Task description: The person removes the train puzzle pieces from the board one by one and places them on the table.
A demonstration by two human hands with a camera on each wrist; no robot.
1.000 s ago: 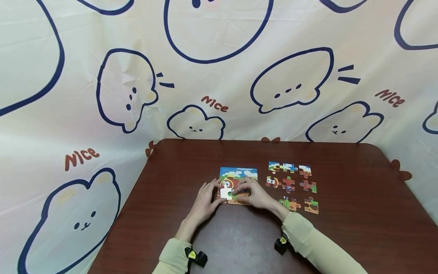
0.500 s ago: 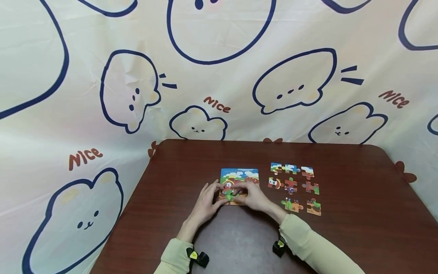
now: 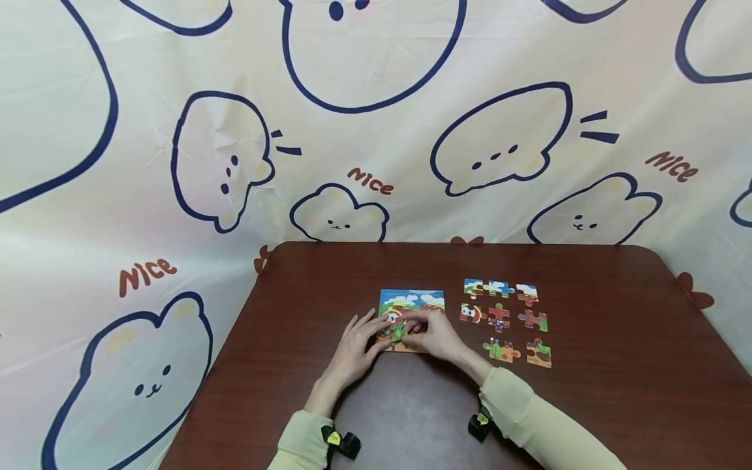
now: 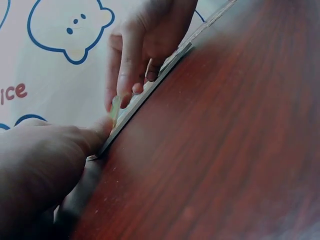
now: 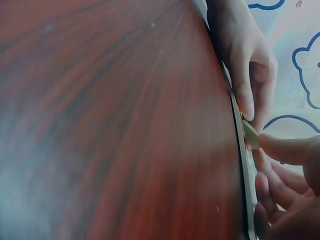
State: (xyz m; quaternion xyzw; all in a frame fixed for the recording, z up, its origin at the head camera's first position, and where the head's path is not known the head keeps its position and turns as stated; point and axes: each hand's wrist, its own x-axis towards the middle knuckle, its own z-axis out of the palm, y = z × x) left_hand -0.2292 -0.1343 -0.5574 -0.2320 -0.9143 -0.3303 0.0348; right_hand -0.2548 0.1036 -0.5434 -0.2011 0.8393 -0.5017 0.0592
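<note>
A small picture puzzle board point(image 3: 411, 297) lies flat on the table. My right hand point(image 3: 437, 336) pinches a puzzle piece point(image 5: 251, 134) between thumb and finger, tilted against the lower left part of the board. Its picture side shows green in the head view. My left hand point(image 3: 351, 349) rests at the board's left edge, fingers extended and the thumb by the lower left corner. In the left wrist view, the left thumb tip meets the low end of the tilted piece. Fingers hide part of the board's middle.
Right of the board, loose puzzle pieces point(image 3: 499, 317) lie in rows, picture side up. They sit on the dark brown wooden table point(image 3: 611, 307). A pale curtain point(image 3: 411, 150) with cartoon outlines hangs behind the table.
The piece, white and shiny a second ago, has tilted and now shows green. My right hand has shifted slightly with it, while the left hand stays at the board's edge.
</note>
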